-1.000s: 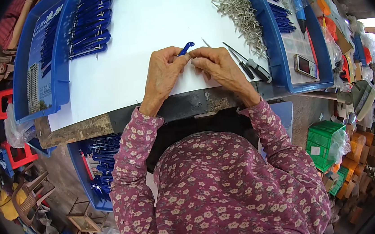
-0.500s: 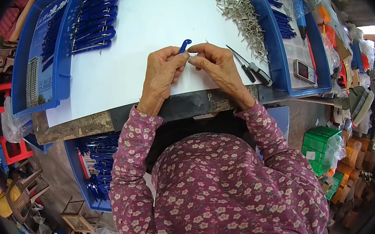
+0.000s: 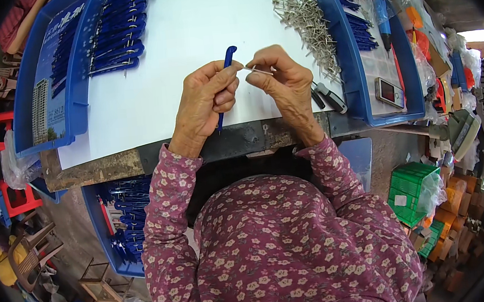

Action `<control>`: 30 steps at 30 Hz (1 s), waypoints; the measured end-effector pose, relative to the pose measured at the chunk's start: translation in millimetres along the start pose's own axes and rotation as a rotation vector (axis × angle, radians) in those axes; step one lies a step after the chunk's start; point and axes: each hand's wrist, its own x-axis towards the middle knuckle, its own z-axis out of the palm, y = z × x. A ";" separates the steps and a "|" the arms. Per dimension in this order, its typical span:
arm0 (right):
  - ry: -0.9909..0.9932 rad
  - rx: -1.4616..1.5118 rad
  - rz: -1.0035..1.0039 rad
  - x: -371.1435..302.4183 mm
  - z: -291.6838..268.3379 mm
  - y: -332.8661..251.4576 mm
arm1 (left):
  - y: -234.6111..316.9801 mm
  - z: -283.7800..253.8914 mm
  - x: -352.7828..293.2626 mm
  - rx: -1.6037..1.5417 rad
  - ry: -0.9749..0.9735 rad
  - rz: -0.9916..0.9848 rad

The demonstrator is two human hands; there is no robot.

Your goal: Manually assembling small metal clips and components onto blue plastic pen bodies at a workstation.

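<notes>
My left hand [image 3: 205, 99] is closed around a slim blue plastic strip [image 3: 229, 55] with a hooked top end; its lower end shows below the hand. Close on the right, my right hand [image 3: 287, 85] pinches a thin silvery metal pin [image 3: 263, 71], lying crosswise and pointing toward the blue strip. The fingertips hide whether pin and strip touch. A heap of similar flat-headed metal pins [image 3: 307, 25] lies beyond my right hand. Beside that hand is a grey-and-black screwdriver [image 3: 332, 98], its shaft hidden.
Blue strips with metal parts [image 3: 123, 31] lie stacked at the far left, next to a blue tray [image 3: 79, 102]. The right-hand blue tray [image 3: 358, 90] holds more strips and a small silver device [image 3: 389, 92]. A blue power screwdriver [image 3: 383, 18] hangs above it. Below the table edge sits another filled tray [image 3: 103, 234].
The blue strip has turned more upright in my left hand. My right hand has moved slightly right, the pin now plainly visible in its fingers and the screwdriver shaft covered.
</notes>
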 end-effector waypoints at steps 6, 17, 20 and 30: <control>-0.078 -0.003 0.386 7.0 -9.4 -19.2 | -1.9 3.5 0.6 0.068 -0.032 0.072; -0.178 0.033 0.406 5.1 -10.5 -15.7 | -5.6 5.5 1.8 0.146 -0.043 0.094; -0.177 0.054 0.440 5.3 -9.5 -16.3 | -6.2 5.6 1.8 0.183 -0.039 0.107; -0.134 0.105 0.557 1.3 -9.7 -15.6 | -9.6 9.7 1.2 0.307 0.004 0.138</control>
